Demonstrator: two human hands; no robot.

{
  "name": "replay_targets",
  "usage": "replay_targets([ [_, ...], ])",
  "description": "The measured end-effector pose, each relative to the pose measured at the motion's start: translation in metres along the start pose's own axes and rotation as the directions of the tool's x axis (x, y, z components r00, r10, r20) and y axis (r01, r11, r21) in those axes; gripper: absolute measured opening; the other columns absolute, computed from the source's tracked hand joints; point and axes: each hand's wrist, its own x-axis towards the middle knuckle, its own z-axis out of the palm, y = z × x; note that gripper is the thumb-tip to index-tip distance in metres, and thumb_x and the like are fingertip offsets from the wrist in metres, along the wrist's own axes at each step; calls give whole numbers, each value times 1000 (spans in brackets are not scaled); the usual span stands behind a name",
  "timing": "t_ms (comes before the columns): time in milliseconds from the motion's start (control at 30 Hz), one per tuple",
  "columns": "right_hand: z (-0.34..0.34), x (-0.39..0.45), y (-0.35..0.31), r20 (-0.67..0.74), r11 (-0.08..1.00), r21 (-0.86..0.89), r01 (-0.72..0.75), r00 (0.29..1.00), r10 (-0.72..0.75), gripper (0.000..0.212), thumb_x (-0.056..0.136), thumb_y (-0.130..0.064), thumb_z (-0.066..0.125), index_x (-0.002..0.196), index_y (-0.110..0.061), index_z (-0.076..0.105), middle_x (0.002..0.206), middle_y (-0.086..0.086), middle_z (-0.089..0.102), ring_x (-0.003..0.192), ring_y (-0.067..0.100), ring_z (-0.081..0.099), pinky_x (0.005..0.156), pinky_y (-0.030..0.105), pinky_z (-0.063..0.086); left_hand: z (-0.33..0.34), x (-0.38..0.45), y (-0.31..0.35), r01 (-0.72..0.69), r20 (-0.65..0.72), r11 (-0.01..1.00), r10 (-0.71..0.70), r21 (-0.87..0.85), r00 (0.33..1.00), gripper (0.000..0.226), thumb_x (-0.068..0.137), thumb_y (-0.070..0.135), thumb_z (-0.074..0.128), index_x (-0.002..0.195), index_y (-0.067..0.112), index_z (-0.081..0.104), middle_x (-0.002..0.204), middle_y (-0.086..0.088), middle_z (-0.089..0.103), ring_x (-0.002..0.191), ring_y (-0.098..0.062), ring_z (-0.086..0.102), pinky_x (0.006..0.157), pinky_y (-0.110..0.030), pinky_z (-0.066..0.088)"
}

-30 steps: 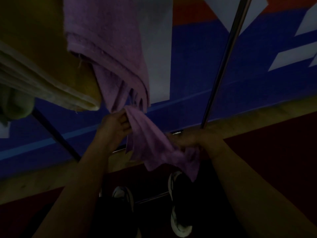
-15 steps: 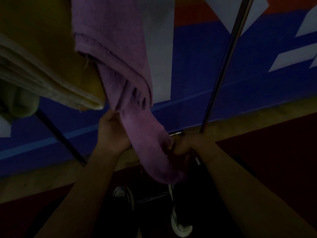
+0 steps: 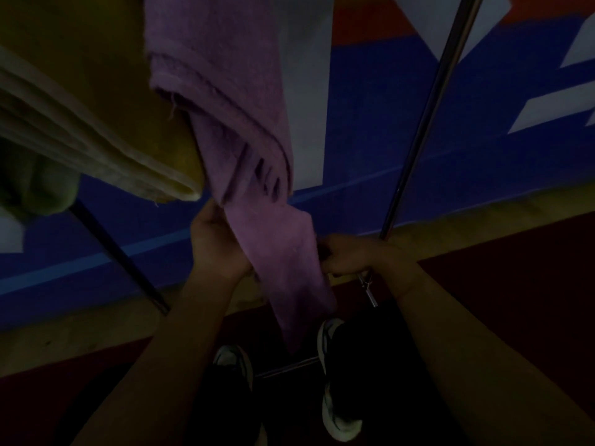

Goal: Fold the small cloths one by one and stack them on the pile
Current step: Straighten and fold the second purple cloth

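Looking down through a dim picture, I see both hands raised in front of the body with a purple cloth (image 3: 283, 262) hanging between them. My left hand (image 3: 217, 244) grasps the cloth's left edge just under where it leaves the bunched purple fabric (image 3: 222, 91) above; the fingers curl behind the cloth, so only the back of the hand shows. My right hand (image 3: 349, 255) grasps the right edge at about the same height, fingers curled in against it. From there the cloth falls as a narrow strip, its right edge running down to a loose bottom corner that ends above the shoes (image 3: 335, 381).

Left of the purple fabric hang folded yellow cloths (image 3: 106, 123), their layered lower edges slanting down to a corner that lies just beside the left hand. A metal pole (image 3: 421, 123) runs down from the upper right and ends just behind the right hand; a darker pole (image 3: 119, 252) slants at the left. Between the two poles, around the hanging strip, only the blue floor (image 3: 450, 175) shows. I cannot tell where the pile is.
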Motion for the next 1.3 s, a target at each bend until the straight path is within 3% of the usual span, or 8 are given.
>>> replay_targets([
  [233, -6, -1, 13, -287, 996, 94, -4, 957, 31, 24, 103, -25, 41, 115, -16, 60, 127, 4, 59, 113, 19, 54, 89, 24, 39, 2, 1, 12, -27, 54, 942, 9, 336, 999, 54, 105, 15, 36, 61, 18, 66, 61, 8, 60, 60, -5, 58, 58, -17, 49],
  [333, -11, -2, 11, -394, 963, 268, 39, 916, 73, 31, 105, -27, 36, 122, -14, 59, 127, 3, 59, 110, 17, 53, 90, 25, 39, -10, 16, 5, -47, -42, 604, 132, 796, 990, 33, 108, 8, 32, 87, 18, 56, 74, 15, 61, 59, 9, 62, 55, -7, 46],
  [500, -15, -8, 5, -434, 727, 660, 186, 885, 167, 27, 105, -32, 39, 105, -20, 63, 101, -7, 65, 99, 15, 62, 88, 28, 49, -23, 18, -11, 57, -81, 245, 90, 968, 993, 22, 105, 25, 42, 91, 23, 59, 96, 0, 65, 83, -11, 61, 77, -30, 53],
  [667, -19, -6, 3, -427, 582, 765, 276, 893, 139, 32, 103, -24, 43, 91, -12, 70, 105, 14, 70, 98, 24, 63, 96, 41, 49, -18, 7, -40, 54, 24, 286, -260, 957, 965, 41, 95, 57, 54, 113, 23, 69, 109, 8, 72, 100, -4, 67, 89, -24, 52],
  [800, -21, -12, -3, -413, 694, 676, 246, 907, 81, 34, 105, -15, 37, 104, -1, 68, 95, 7, 64, 95, 20, 55, 90, 30, 44, -15, 12, -56, -279, 266, -59, -167, 959, 949, 26, 96, 43, 59, 84, 20, 61, 75, 13, 62, 66, 6, 55, 64, -11, 42],
  [967, -14, -4, 14, -523, 858, 480, 184, 845, 112, 36, 106, -36, 36, 116, -10, 59, 112, 1, 62, 100, 15, 55, 82, 23, 41, -20, 18, -48, -327, 325, -7, -100, 945, 941, 33, 99, 35, 57, 69, 21, 54, 61, 18, 53, 61, 1, 50, 60, -14, 39],
  [1100, -14, -1, 28, -684, 952, 288, 104, 718, 128, 40, 102, -44, 44, 87, -8, 55, 75, -1, 56, 70, 12, 53, 55, 9, 34, -23, 21, -45, -289, 289, 31, 10, 957, 957, 34, 100, 33, 55, 70, 18, 49, 63, 14, 47, 61, 0, 46, 58, -15, 37],
  [1300, -4, -10, 5, -182, 899, 438, -27, 976, 118, 77, 93, -73, 30, 83, -13, 77, 75, -1, 75, 70, 9, 71, 71, 21, 55, -25, 22, -45, -295, 293, 22, 49, 955, 955, 37, 99, 34, 56, 72, 9, 53, 66, 4, 52, 60, -1, 49, 58, -16, 40],
])
